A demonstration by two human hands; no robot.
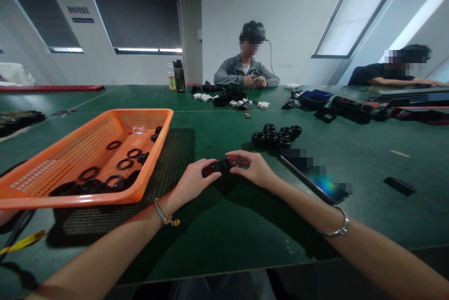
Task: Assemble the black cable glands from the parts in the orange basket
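Note:
My left hand point(194, 179) and my right hand point(251, 167) meet over the green table point(224, 225), both closed on one small black part point(218, 167) held between their fingertips. The part is dark and rounded; its exact shape is hard to make out. Just beyond my right hand lies a cluster of several black round parts point(277, 136). To my left stands an orange mesh basket point(45, 183) with several black rings point(124, 163) in it.
A phone point(315, 179) lies face up right of my right hand, and a small black flat piece point(399, 186) farther right. Across the table a person in grey point(245, 73) handles small parts; another person point(389, 75) sits at the far right. Bottles point(177, 76) stand at the back.

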